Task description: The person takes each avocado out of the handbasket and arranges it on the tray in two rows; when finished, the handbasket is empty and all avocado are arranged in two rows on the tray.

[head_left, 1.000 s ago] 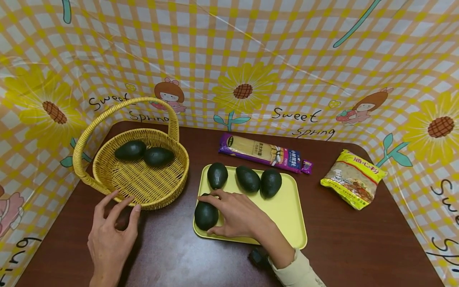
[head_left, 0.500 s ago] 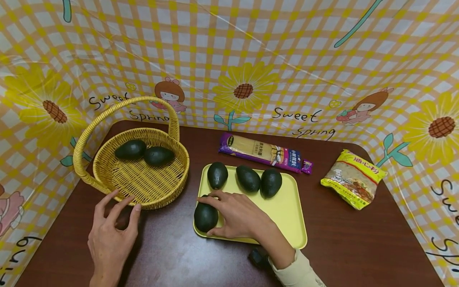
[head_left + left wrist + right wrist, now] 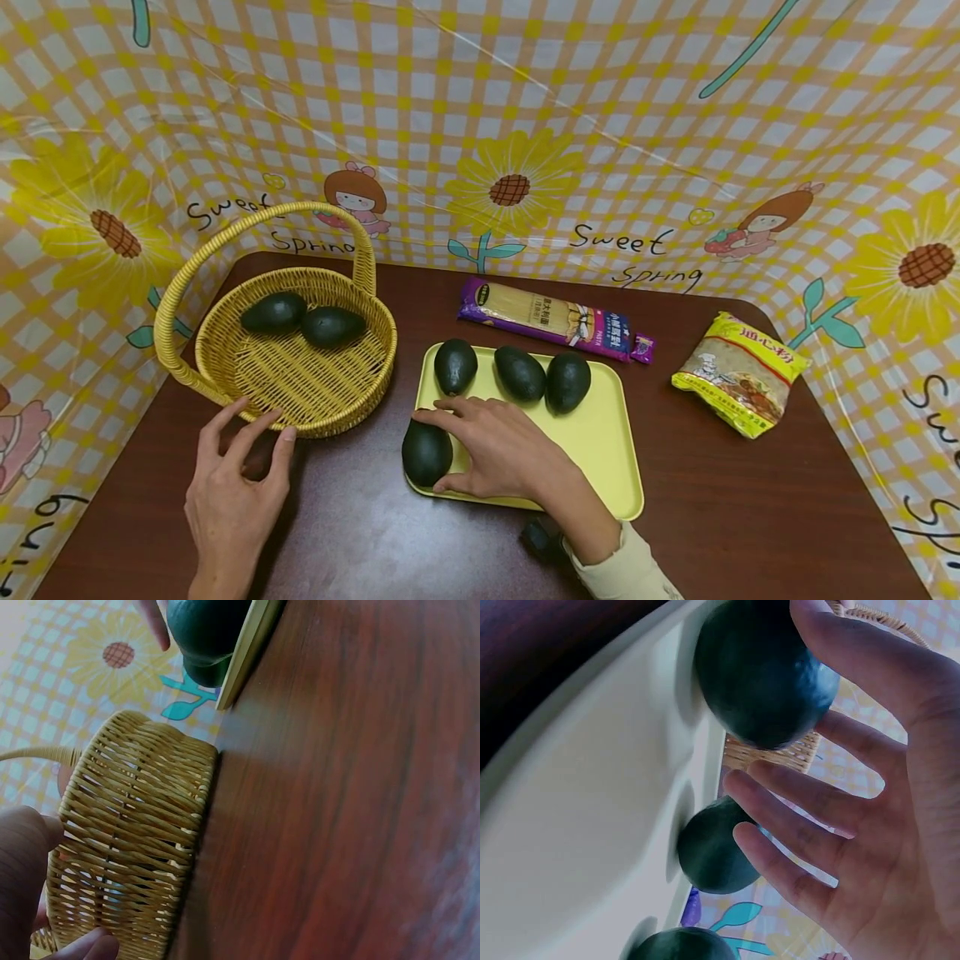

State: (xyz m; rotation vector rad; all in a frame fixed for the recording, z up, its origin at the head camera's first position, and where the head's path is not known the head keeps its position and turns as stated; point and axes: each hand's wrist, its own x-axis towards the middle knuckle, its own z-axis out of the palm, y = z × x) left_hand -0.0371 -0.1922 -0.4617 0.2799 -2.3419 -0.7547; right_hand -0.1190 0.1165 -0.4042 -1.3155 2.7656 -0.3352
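Observation:
My right hand [image 3: 498, 446] holds a dark green avocado [image 3: 426, 454] at the front left corner of the yellow tray [image 3: 592, 467], thumb on the near side and index finger over the far end. In the right wrist view the other fingers [image 3: 802, 832] extend past this avocado [image 3: 761, 675]. Three more avocados [image 3: 567, 383] lie along the tray's back. At the left, my left hand [image 3: 236, 496] grips the near rim of the wicker basket [image 3: 371, 408], its fingertips over the edge and thumb at the outer side. Two avocados [image 3: 333, 327] rest inside the basket.
A purple pasta packet [image 3: 543, 317] lies behind the tray. A yellow macaroni bag [image 3: 742, 371] is on the right of the brown table [image 3: 757, 517]. The basket's tall handle [image 3: 262, 218] arches over it. A checked cloth [image 3: 637, 150] hangs around the table.
The gripped avocado has shifted slightly left, to the tray's edge, with my right hand nearly still. My left hand and the basket have not visibly moved.

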